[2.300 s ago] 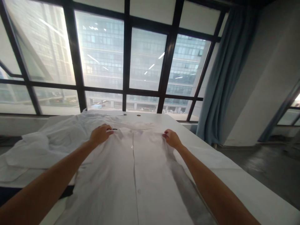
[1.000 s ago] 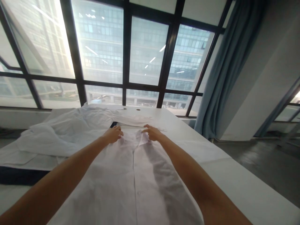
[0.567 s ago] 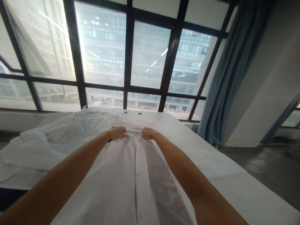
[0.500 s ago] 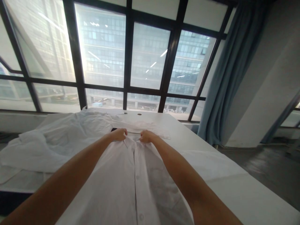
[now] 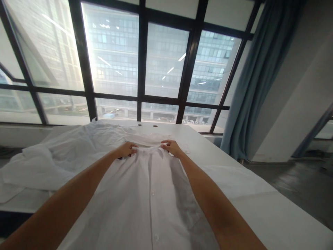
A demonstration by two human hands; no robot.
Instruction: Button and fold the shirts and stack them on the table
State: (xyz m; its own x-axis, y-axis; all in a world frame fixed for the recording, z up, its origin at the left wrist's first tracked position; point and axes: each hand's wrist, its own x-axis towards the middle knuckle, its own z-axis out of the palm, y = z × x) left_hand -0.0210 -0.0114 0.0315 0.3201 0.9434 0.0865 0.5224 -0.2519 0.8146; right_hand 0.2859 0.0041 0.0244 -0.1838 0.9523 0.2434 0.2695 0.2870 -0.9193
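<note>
A white buttoned shirt stretches from the bottom of the view up to my two hands, its button placket running down the middle. My left hand is closed on the far edge of the shirt at the left. At the right end of that same edge, my right hand pinches the cloth between thumb and fingers. Between the hands the edge is drawn fairly straight, with small gathers below it. The shirt's lower end runs out of view.
Crumpled white garments cover the left side of the white table. More thin white cloth lies at the right. Dark-framed windows stand behind the table, with a blue curtain and a pillar at the right.
My hands have moved apart along the shirt's far edge, the left one leftward and the right one rightward. The edge between them is now wider and straighter.
</note>
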